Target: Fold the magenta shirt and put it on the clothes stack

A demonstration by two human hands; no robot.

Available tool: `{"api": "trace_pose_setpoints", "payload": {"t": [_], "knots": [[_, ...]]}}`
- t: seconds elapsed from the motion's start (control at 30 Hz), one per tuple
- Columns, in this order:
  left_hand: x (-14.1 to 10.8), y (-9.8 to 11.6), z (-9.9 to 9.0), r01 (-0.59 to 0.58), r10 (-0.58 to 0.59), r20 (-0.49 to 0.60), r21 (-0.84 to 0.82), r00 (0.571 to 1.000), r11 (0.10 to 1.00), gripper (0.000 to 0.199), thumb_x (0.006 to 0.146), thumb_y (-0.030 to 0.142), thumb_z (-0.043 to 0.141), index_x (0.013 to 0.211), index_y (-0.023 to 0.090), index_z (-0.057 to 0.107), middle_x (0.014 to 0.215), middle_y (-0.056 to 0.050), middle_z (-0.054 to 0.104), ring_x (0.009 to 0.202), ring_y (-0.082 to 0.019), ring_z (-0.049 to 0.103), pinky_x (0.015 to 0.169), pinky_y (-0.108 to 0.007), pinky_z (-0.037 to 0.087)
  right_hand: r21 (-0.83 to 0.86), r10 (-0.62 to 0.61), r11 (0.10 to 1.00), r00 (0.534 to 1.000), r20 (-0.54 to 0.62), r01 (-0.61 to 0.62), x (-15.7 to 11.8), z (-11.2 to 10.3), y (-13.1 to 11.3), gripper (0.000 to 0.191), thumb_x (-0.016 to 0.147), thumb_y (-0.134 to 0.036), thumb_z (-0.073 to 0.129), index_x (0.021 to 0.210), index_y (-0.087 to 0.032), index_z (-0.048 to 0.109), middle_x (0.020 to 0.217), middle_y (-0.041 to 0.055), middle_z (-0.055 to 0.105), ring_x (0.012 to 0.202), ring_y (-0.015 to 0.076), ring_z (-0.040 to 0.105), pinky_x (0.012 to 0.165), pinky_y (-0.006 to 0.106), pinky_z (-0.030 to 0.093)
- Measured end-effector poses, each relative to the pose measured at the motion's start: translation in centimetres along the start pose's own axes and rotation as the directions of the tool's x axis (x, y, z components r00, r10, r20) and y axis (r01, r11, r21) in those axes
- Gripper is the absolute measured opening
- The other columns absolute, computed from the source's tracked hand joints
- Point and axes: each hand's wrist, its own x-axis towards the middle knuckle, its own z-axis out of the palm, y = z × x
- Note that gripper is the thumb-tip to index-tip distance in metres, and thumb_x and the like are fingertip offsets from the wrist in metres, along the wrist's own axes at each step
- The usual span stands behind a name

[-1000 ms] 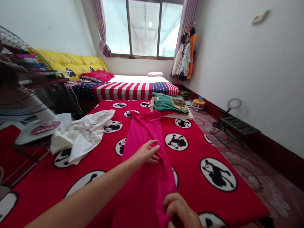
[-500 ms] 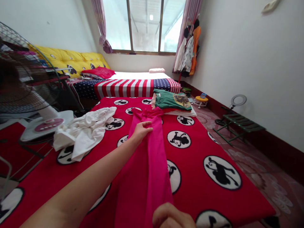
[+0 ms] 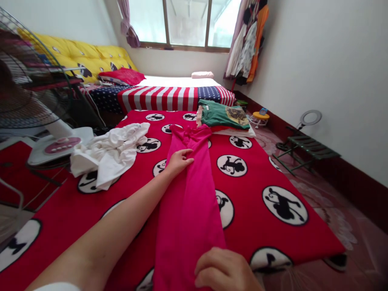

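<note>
Long bright pink trousers lie lengthwise on the red blanket, folded narrow, with a gathered, knotted part at the far end. My left hand rests on their upper part, palm down, thumb and fingers apart and pressing lightly on the cloth. Close to me, my right hand has its fingers curled at the right edge of the trousers' near end. The near end of the cloth runs out of view at the bottom.
A red blanket with black monkey figures covers the bed or table. A crumpled white garment lies left, and a green folded shirt tops a pile at the far right. A fan stands left; a small folding stool is right.
The trousers' raised lengthwise fold is now flatter and the cloth is spread wider. My left hand has gone from a near-pinch to lying on it. The view has tilted down.
</note>
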Motion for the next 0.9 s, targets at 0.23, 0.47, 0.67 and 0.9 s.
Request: {"api": "trace_pose_setpoints", "payload": {"t": [0.23,0.47,0.67,0.9], "knots": [[-0.5,-0.4,-0.3,-0.054,0.052,0.045,0.039,0.998,0.998,0.057,0.066,0.03,0.072,0.12,0.013,0.064,0.103,-0.007,0.07,0.07,-0.014,0.055,0.067,-0.025,0.043,-0.231,0.093,0.969,0.996,0.008,-0.089,-2.8,-3.2,0.2,0.011,0.087,-0.028,0.06,0.092,-0.018,0.059,0.086,0.0055,0.061,0.075,0.0173,0.051,0.067,0.03,0.037],[-0.9,0.0,-0.3,-0.08,0.079,0.023,0.057,0.997,0.995,0.053,0.066,0.027,0.072,0.117,0.014,0.066,0.092,-0.004,0.068,0.064,-0.012,0.051,0.063,-0.024,0.042,-0.289,0.103,0.953,0.995,0.009,-0.096,-2.5,-2.8,0.2,0.022,0.093,-0.012,0.038,0.077,-0.018,0.051,0.075,0.0025,0.054,0.069,0.0149,0.047,0.065,0.029,0.033],[-1.4,-0.2,-0.1,-0.103,0.103,0.001,0.029,0.995,0.994,0.051,0.066,0.028,0.074,0.115,0.017,0.067,0.09,-0.004,0.066,0.069,-0.014,0.055,0.066,-0.024,0.045,-0.4,0.155,0.913,0.974,0.166,-0.077,-2.7,-5.4,0.1,0.02,0.091,-0.014,0.046,0.072,-0.02,0.049,0.07,0.0013,0.055,0.066,0.0146,0.049,0.062,0.028,0.033],[-1.4,-0.4,0.1,-0.086,0.085,-0.005,-0.031,0.996,0.996,0.049,0.063,0.022,0.077,0.11,0.016,0.069,0.091,-0.004,0.065,0.072,-0.014,0.056,0.069,-0.025,0.047,-0.467,0.116,0.882,0.988,0.097,-0.058,-1.4,-5.2,0.1,0.025,0.09,-0.044,0.053,0.087,-0.021,0.059,0.084,0.0048,0.063,0.073,0.0172,0.055,0.063,0.028,0.038]]}}
